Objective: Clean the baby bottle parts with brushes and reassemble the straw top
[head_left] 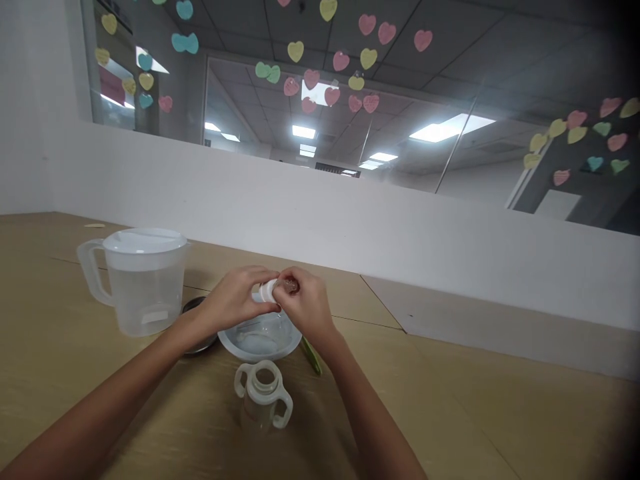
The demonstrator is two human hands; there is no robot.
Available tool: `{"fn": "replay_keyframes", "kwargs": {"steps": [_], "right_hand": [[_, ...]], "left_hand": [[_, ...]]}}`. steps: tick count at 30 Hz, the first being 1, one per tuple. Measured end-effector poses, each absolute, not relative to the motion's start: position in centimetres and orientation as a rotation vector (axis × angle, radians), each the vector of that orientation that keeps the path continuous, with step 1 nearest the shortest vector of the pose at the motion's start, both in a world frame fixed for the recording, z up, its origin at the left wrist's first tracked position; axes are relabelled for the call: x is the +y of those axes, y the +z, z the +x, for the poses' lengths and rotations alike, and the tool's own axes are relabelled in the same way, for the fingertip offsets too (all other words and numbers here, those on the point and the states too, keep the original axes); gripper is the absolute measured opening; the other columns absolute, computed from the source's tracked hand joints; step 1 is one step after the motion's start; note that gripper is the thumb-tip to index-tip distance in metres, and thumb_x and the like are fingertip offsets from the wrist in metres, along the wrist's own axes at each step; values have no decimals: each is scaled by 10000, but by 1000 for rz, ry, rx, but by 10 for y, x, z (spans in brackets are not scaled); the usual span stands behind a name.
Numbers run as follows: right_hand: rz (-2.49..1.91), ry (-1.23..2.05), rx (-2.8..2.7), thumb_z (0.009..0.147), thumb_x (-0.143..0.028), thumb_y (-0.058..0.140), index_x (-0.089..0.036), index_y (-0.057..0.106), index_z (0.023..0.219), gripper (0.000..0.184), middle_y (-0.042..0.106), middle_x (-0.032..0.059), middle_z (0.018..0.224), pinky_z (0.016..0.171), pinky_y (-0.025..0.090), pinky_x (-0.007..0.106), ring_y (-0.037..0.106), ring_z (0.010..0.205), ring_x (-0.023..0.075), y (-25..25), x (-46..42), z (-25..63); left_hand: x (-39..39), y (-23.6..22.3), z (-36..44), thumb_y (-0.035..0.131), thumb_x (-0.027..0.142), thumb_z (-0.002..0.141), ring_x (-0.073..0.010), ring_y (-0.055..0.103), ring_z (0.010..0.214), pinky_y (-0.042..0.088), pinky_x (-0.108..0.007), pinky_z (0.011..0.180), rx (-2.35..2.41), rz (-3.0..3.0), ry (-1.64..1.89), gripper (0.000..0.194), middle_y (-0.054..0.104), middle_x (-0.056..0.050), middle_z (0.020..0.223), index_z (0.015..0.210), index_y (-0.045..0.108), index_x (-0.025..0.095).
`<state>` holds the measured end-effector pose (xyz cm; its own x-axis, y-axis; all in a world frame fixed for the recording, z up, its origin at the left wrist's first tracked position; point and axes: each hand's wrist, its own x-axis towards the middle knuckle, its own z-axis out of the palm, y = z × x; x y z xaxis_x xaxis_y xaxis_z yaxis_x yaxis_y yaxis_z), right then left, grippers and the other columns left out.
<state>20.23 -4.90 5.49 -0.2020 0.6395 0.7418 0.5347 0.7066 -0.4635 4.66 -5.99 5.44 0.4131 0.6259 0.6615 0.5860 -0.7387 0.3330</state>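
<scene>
Above a clear bowl (233,347), my left hand (237,297) grips a white bottle collar (269,291) between thumb and fingers. My right hand (311,303) is closed at the collar's other side, pinching a translucent brownish part (290,285) that looks like a bottle teat. Fingers hide much of both pieces, so I cannot tell how they are joined. Nearer to me, a two-handled baby bottle (264,397) stands upright with its mouth uncovered. Some clear liquid or reflection shows at the bowl's bottom.
A lidded translucent pitcher (147,293) stands on the table (450,400) at left. Partly behind my left forearm lies a dark round dish (201,347). A slim green item (312,358) rests right of the bowl. A white wall (300,213) with a window rises behind.
</scene>
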Motion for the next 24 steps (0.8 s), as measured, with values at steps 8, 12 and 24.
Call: {"fn": "replay_keyframes", "kwargs": {"steps": [8, 12, 24], "right_hand": [[-786, 981, -1500, 659, -315, 613, -147, 602, 779, 207, 571, -27, 572, 505, 445, 231, 517, 493, 99, 66, -40, 216], [-1128, 518, -1960, 711, -262, 634, -141, 622, 922, 244, 652, 34, 813, 642, 461, 245, 581, 679, 124, 59, -28, 226], [-1770, -147, -2463, 718, -5, 523, -116, 660, 894, 249, 657, 146, 1003, 747, 422, 271, 608, 945, 226, 8, 3, 218]], "left_hand": [[-36, 46, 34, 694, 468, 653, -230, 579, 1056, 432, -339, 938, 1140, 2327, 1391, 508, 647, -29, 1131, 1103, 636, 241], [-8, 24, 29, 620, 475, 721, -219, 563, 1031, 429, -344, 925, 1413, 2304, 1341, 440, 610, -55, 1082, 1077, 637, 218], [24, -39, 37, 515, 144, 751, -296, 544, 1062, 387, -411, 906, 1735, 2694, 422, 324, 643, -158, 1073, 1057, 620, 138]]}}
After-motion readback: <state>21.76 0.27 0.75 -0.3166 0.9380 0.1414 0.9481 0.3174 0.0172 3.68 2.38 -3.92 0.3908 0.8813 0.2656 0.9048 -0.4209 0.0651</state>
